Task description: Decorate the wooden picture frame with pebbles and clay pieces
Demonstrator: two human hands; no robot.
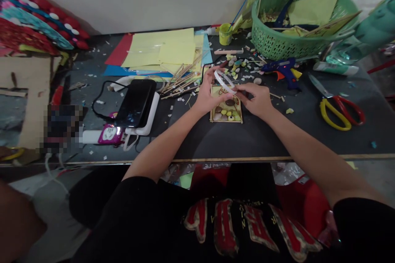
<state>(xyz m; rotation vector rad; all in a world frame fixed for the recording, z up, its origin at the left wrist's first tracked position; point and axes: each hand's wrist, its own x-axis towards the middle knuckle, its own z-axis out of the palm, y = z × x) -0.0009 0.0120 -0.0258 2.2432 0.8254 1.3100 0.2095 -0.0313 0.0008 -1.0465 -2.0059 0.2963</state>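
A thin white ring, which looks like a roll of tape (pixel 221 83), is held up between both hands above the desk. My left hand (pixel 206 95) grips its left side, fingers behind and thumb reaching along the bottom. My right hand (pixel 256 97) pinches its lower right edge between thumb and fingers. Directly under the hands lies a small stick-framed picture (pixel 226 121). Smooth stones and several small yellow pieces (pixel 228 113) sit in its lower part, with thin brown lines above. My fingers cover part of its upper half.
Wooden sticks (pixel 180 82) and coloured paper (pixel 160 49) lie behind left; a phone (pixel 137 102) is nearer. To the right are a blue glue gun (pixel 282 68), scissors (pixel 336 109) and a green basket (pixel 277 43). A yellow paint pot (pixel 225 36) stands at the back. Scraps litter the desk.
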